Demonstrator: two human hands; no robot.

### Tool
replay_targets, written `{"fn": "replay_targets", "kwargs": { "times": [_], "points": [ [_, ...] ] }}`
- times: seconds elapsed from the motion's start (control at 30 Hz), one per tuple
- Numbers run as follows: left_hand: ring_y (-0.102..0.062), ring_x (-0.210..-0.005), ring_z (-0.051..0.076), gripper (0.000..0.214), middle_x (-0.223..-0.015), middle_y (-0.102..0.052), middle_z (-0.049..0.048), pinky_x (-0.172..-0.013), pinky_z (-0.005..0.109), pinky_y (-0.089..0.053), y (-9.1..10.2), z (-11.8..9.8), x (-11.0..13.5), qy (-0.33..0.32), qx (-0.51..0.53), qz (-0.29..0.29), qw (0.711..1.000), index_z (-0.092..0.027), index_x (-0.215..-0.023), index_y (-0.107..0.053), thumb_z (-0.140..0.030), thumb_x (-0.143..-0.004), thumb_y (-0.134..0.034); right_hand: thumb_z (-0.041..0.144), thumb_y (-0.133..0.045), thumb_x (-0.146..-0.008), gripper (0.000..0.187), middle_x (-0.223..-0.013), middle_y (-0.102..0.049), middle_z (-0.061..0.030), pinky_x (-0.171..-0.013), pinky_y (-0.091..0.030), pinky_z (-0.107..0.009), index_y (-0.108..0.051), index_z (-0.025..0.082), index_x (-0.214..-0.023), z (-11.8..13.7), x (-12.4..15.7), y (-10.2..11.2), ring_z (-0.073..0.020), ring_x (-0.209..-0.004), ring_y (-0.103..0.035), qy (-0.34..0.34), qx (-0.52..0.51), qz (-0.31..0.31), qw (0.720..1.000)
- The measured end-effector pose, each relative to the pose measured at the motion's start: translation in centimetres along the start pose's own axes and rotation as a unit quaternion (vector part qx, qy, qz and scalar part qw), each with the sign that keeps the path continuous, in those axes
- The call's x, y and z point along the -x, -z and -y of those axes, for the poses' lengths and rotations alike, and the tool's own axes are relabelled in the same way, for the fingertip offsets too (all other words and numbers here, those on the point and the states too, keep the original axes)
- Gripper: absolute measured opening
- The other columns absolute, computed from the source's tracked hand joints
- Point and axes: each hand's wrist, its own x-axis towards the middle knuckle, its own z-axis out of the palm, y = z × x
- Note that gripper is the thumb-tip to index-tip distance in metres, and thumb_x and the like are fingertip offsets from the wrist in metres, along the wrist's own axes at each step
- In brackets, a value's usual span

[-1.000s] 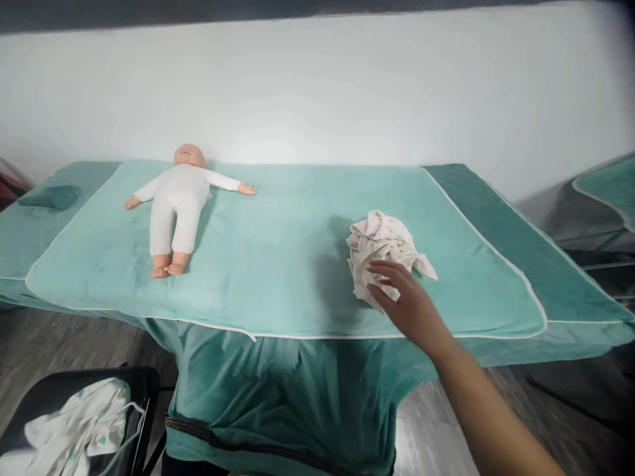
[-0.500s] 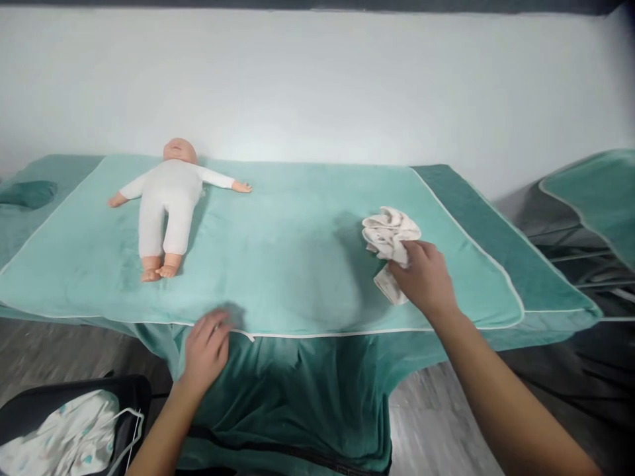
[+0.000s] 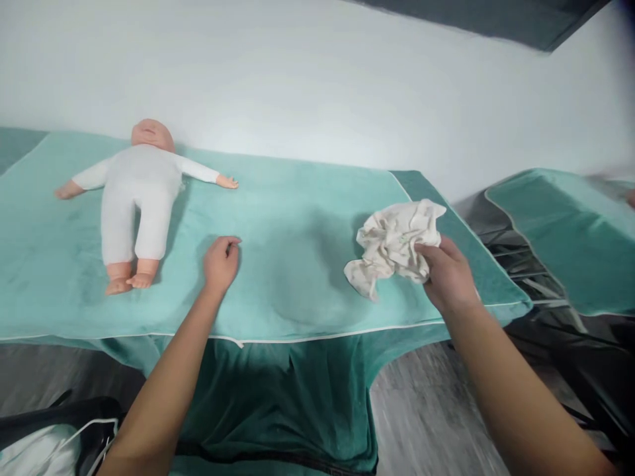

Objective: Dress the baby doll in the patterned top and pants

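A crumpled white cloth (image 3: 394,244) is bunched in my right hand (image 3: 449,277), lifted a little off the right part of the teal towel (image 3: 297,198) covering the table. My left hand (image 3: 221,258) hovers over the towel's middle, fingers loosely curled, holding nothing. A baby doll (image 3: 136,198) in a white bodysuit lies on its back at the far left of the towel, arms spread, feet toward me.
A white wall runs behind the table. A second teal-covered table (image 3: 565,231) stands to the right across a narrow gap. A black bin holding white patterned fabric (image 3: 44,449) sits on the floor at the lower left.
My right hand has closed on the cloth and raised it off the towel. My left hand has moved from the table's front edge up over the towel's middle. The view has shifted right.
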Motion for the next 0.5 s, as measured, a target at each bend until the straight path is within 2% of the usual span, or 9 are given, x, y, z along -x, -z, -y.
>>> {"fn": "replay_targets", "kwargs": {
  "times": [0.03,0.07,0.13,0.2,0.27,0.33,0.37,0.43,0.5],
  "points": [
    [-0.066,-0.088,0.02,0.027,-0.103,-0.077,0.0062,-0.087,0.034,-0.048,0.1,0.0,0.2,0.005,0.004,0.005,1.0,-0.02,-0.106,-0.075,-0.025,-0.095,-0.051,0.032,-0.079,-0.07,0.024,-0.077,-0.068,0.0009,-0.062,-0.044,-0.029,-0.068,0.023,-0.089,1.1,0.4,-1.9,-0.0158,-0.065,-0.06,-0.021,-0.049,-0.01,0.999],
    [-0.065,-0.084,0.019,0.026,-0.1,-0.076,0.0052,-0.084,0.033,-0.048,0.1,0.0,0.3,0.008,0.011,0.011,1.0,-0.021,-0.106,-0.075,-0.028,-0.095,-0.053,0.029,-0.08,-0.068,0.026,-0.082,-0.07,0.0011,-0.063,-0.046,-0.028,-0.069,0.023,-0.09,2.2,0.9,-3.9,-0.0155,-0.068,-0.061,-0.024,-0.081,0.005,0.996],
    [-0.062,-0.077,0.017,0.026,-0.096,-0.075,0.004,-0.08,0.032,-0.048,0.1,0.0,0.4,0.012,0.053,0.025,0.998,-0.022,-0.107,-0.075,-0.037,-0.095,-0.058,0.029,-0.08,-0.068,0.027,-0.086,-0.07,0.0023,-0.066,-0.048,-0.028,-0.07,0.024,-0.093,4.0,1.9,-7.9,-0.0152,-0.072,-0.061,-0.001,-0.114,0.063,0.991],
    [-0.06,-0.074,0.015,0.035,-0.098,-0.074,0.0043,-0.078,0.031,-0.049,0.0,0.2,0.4,0.013,0.163,0.038,0.986,-0.023,-0.116,-0.071,-0.048,-0.093,-0.063,0.035,-0.078,-0.075,0.025,-0.086,-0.068,0.0031,-0.067,-0.051,-0.029,-0.07,0.026,-0.096,5.1,3.0,-11.5,-0.0164,-0.074,-0.062,0.017,-0.112,0.144,0.983],
    [-0.063,-0.078,0.015,0.057,-0.103,-0.073,0.0055,-0.081,0.032,-0.052,0.0,0.7,0.4,0.017,0.299,0.036,0.953,-0.023,-0.132,-0.062,-0.06,-0.089,-0.068,0.044,-0.073,-0.084,0.028,-0.098,-0.071,0.0019,-0.077,-0.056,-0.032,-0.069,0.029,-0.108,5.2,4.1,-14.7,-0.0193,-0.088,-0.067,0.033,-0.086,0.245,0.965],
    [-0.068,-0.093,0.019,0.078,-0.113,-0.071,0.0079,-0.087,0.033,-0.055,-0.1,1.1,0.3,0.036,0.397,0.011,0.917,-0.024,-0.143,-0.053,-0.069,-0.083,-0.071,0.052,-0.063,-0.093,0.04,-0.126,-0.07,-0.0015,-0.097,-0.055,-0.038,-0.063,0.032,-0.128,4.4,5.0,-17.5,-0.0225,-0.115,-0.067,0.064,-0.03,0.342,0.937],
    [-0.068,-0.102,0.021,0.085,-0.12,-0.07,0.0092,-0.09,0.034,-0.055,-0.2,1.3,0.2,0.047,0.423,-0.003,0.905,-0.024,-0.145,-0.051,-0.073,-0.08,-0.072,0.055,-0.06,-0.096,0.047,-0.141,-0.064,-0.0038,-0.107,-0.052,-0.041,-0.058,0.032,-0.137,3.6,5.3,-18.7,-0.0239,-0.129,-0.061,0.089,0.015,0.372,0.924],
    [-0.066,-0.116,0.026,0.093,-0.131,-0.067,0.0113,-0.095,0.035,-0.055,-0.2,1.5,0.0,0.065,0.448,-0.017,0.891,-0.023,-0.145,-0.051,-0.075,-0.073,-0.077,0.057,-0.061,-0.094,0.064,-0.16,-0.049,-0.0095,-0.12,-0.04,-0.049,-0.048,0.029,-0.15,1.7,5.8,-20.5,-0.0283,-0.148,-0.045,0.156,0.134,0.375,0.904],
    [-0.067,-0.119,0.028,0.098,-0.132,-0.068,0.0118,-0.096,0.036,-0.056,-0.2,1.4,-0.1,0.083,0.465,-0.004,0.881,-0.023,-0.146,-0.049,-0.069,-0.068,-0.084,0.057,-0.069,-0.088,0.078,-0.165,-0.041,-0.015,-0.125,-0.031,-0.057,-0.044,0.023,-0.154,-0.3,5.9,-21.5,-0.0345,-0.153,-0.037,0.215,0.255,0.329,0.884]
  ]
}}
